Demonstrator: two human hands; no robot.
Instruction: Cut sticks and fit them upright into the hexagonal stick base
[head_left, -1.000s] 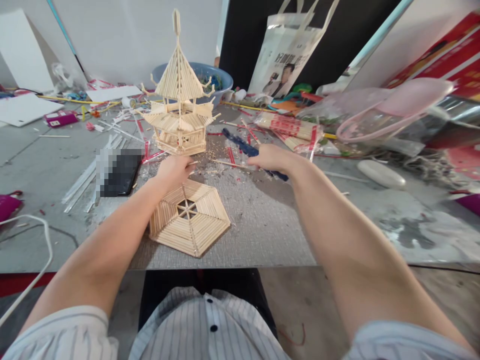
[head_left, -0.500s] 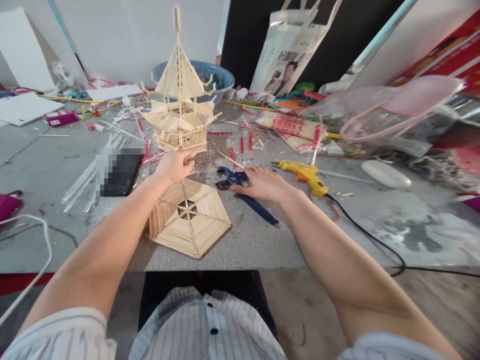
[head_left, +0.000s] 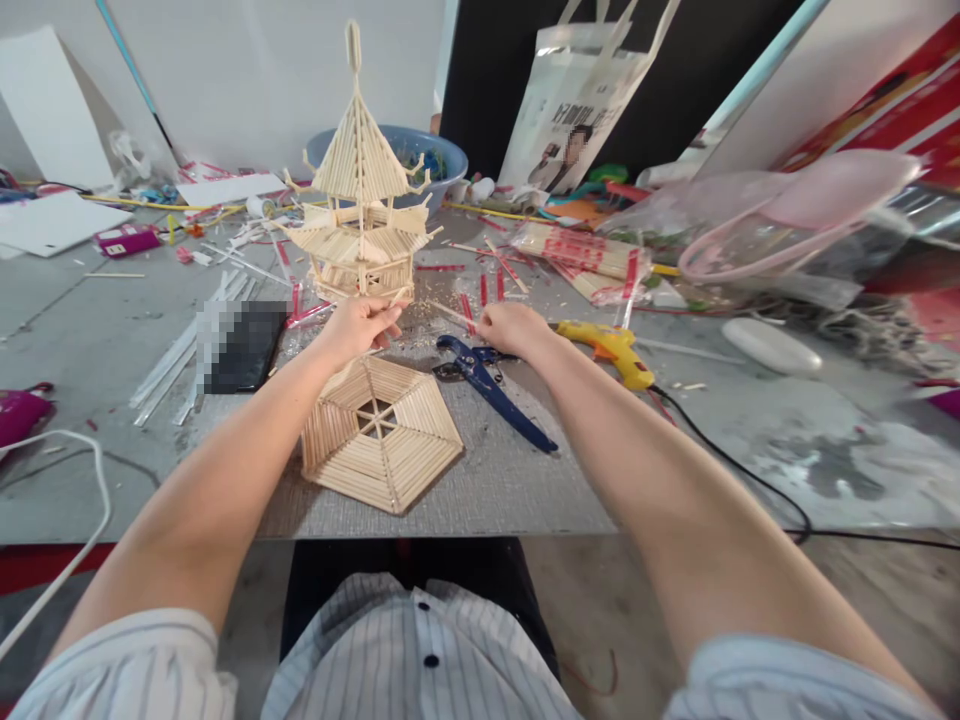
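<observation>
A pagoda model (head_left: 361,235) built of thin wooden sticks stands upright near the middle of the table. Just in front of its base is my left hand (head_left: 358,330), thumb and fingers pinched together; what they hold is too small to make out. My right hand (head_left: 517,328) is closed on the end of a thin wooden stick (head_left: 453,317) that points left toward the model. Blue-handled cutters (head_left: 504,402) lie below that hand. Closest to me, a flat hexagonal stick panel (head_left: 420,440) with a spoked opening rests on the table.
Right of my hand lies a yellow glue gun (head_left: 622,355) with a black cord. Left are a dark phone (head_left: 255,345) and clear glue sticks (head_left: 169,350). A blue basin (head_left: 450,165), packed sticks (head_left: 577,250) and a white mouse-shaped object (head_left: 771,347) are farther off.
My right hand has lifted off the cutters and closed on the thin stick. My left hand has shifted slightly right, its fingers still pinched before the model.
</observation>
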